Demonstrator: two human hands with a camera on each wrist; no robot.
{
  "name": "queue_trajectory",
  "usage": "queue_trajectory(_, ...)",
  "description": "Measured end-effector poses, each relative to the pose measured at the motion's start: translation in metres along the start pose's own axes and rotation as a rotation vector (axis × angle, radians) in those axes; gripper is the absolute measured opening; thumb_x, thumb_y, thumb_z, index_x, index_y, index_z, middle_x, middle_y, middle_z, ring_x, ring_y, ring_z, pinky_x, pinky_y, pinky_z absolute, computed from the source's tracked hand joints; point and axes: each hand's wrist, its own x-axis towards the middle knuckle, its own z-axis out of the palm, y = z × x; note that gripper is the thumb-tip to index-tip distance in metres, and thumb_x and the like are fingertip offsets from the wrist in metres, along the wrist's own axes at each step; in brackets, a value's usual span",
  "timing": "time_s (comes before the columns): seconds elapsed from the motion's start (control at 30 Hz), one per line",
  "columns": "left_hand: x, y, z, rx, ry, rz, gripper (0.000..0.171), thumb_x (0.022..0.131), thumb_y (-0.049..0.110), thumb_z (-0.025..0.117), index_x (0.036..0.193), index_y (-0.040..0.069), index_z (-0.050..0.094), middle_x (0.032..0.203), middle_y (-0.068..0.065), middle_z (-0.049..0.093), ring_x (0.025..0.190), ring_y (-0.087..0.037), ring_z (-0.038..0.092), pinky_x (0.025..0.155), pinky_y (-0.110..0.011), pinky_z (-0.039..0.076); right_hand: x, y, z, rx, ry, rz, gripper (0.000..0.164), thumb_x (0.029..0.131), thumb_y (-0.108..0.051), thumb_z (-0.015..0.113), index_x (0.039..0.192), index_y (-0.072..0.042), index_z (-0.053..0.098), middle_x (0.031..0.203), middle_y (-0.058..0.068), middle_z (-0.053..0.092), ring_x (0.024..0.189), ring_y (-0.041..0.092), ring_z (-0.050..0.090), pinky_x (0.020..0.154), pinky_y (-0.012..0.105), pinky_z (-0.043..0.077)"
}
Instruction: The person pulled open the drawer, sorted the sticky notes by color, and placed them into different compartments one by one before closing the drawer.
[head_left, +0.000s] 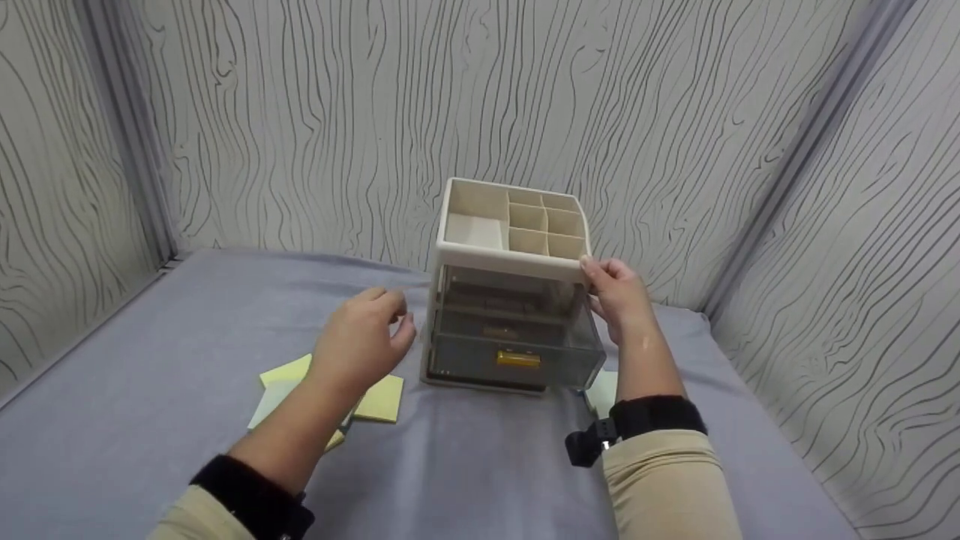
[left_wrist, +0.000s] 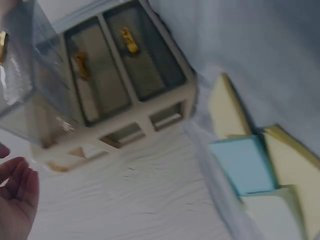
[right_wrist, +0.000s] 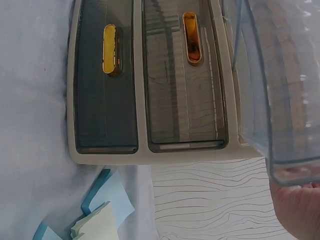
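Observation:
A cream desktop drawer organizer [head_left: 491, 255] stands on the cloth, with a compartmented tray on top. Its clear uppermost drawer [right_wrist: 295, 100] is pulled out toward me, while the two lower drawers [right_wrist: 107, 110] sit closed. My right hand [head_left: 619, 292] grips the organizer's upper right front corner, thumb on the tray's edge; its other fingers are partly hidden. To the left of the organizer, my left hand [head_left: 364, 337] hovers with loosely bent fingers and nothing in them. Beneath that forearm lie sticky note pads, yellow [head_left: 380, 399] and blue [left_wrist: 245, 162] among them.
More note pads, one blue [right_wrist: 115, 195] and one pale [right_wrist: 97, 225], lie right of the organizer. Grey cloth [head_left: 465, 465] covers the table. Panels with a wood-grain line pattern [head_left: 375, 135] enclose the back and sides.

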Motion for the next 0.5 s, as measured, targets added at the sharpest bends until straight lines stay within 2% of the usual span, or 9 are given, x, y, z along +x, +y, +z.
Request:
queue_trajectory(0.13,-0.004,-0.027,0.006,0.036,-0.282,-0.203,0.009,0.082,0.018,0.061,0.084,0.009,0.062,0.084,-0.004,0.058,0.077,-0.023,0.060,0.067,-0.039,0.050,-0.001,0.000,0.001,-0.021,0.008,-0.006,0.030,0.090,-0.036,0.055,0.098,-0.007,0.049,0.118,0.015,0.048,0.112,0.025,0.046,0.101,0.041,0.036)
queue_trajectory(0.27,-0.009,-0.054,0.008,0.083,-0.531,-0.341,0.018,0.080,0.016,0.062,0.094,0.004,0.063,0.092,-0.009,0.060,0.085,-0.027,0.059,0.071,-0.043,0.048,-0.001,0.000,0.001,-0.026,0.008,-0.012,0.031,0.090,-0.036,0.055,0.096,-0.007,0.049,0.118,0.015,0.048,0.113,0.026,0.046,0.102,0.042,0.035)
queue_trajectory(0.37,-0.014,-0.070,0.008,0.104,-0.647,-0.424,0.024,0.076,0.011,0.066,0.096,-0.001,0.061,0.093,-0.014,0.061,0.083,-0.026,0.057,0.072,-0.044,0.048,0.000,0.001,0.001,-0.021,0.004,-0.015,0.031,0.090,-0.037,0.056,0.095,-0.007,0.048,0.119,0.016,0.048,0.114,0.027,0.046,0.102,0.043,0.034)
queue_trajectory(0.5,-0.025,-0.087,0.004,0.128,-0.732,-0.519,0.031,0.070,0.004,0.068,0.099,-0.006,0.060,0.094,-0.019,0.061,0.078,-0.026,0.054,0.069,-0.044,0.049,0.000,0.001,0.001,-0.011,-0.001,-0.021,0.031,0.089,-0.036,0.056,0.096,-0.007,0.049,0.122,0.017,0.048,0.116,0.028,0.046,0.102,0.043,0.034)
